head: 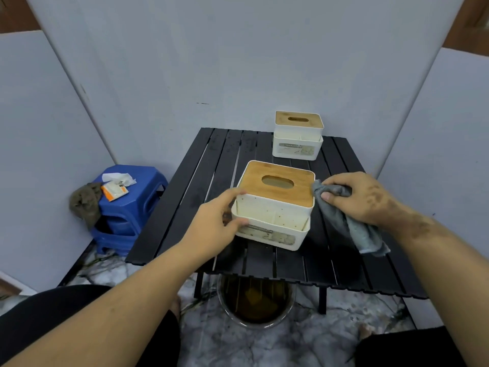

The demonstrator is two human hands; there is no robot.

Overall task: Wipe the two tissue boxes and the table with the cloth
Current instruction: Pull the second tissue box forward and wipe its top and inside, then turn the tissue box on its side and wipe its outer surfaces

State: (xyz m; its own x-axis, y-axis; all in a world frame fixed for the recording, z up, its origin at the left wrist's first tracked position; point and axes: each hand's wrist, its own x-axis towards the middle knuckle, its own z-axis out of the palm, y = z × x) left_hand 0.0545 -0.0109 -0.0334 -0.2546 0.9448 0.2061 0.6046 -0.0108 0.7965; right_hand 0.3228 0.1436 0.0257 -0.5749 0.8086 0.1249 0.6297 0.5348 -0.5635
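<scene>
**Near box steadied, cloth at its right edge**

The near tissue box (pixel 274 205) sits between my two hands, white-walled with a wooden lid and an oval slot on top. My left hand (pixel 215 219) steadies it from its left side: the fingers (pixel 232 194) lie fairly straight along the upper wall and the thumb presses the lower tray edge, so I am bracing the box, not wrapping it. My right hand (pixel 361 198) is curled round the grey cloth (pixel 352 223), pinching a bunched corner between thumb and fingertips right at the lid's right edge; the rest of the cloth trails down from under my palm onto the slats.

I judge this to be the wipe of the first box, with the cloth just meeting the lid's side. The next move, I think, calls for dragging the bunched corner across the wood and down the speckled front wall while my left keeps the box from sliding.

Beyond my fingers, well apart, the far tissue box (pixel 297 135) waits at the back edge of the black slatted table (pixel 211 165), both seemingly still to be wiped.

Off past my left hand stands a blue stool (pixel 137 197) with a brown rag (pixel 86 202) draped on it.
</scene>
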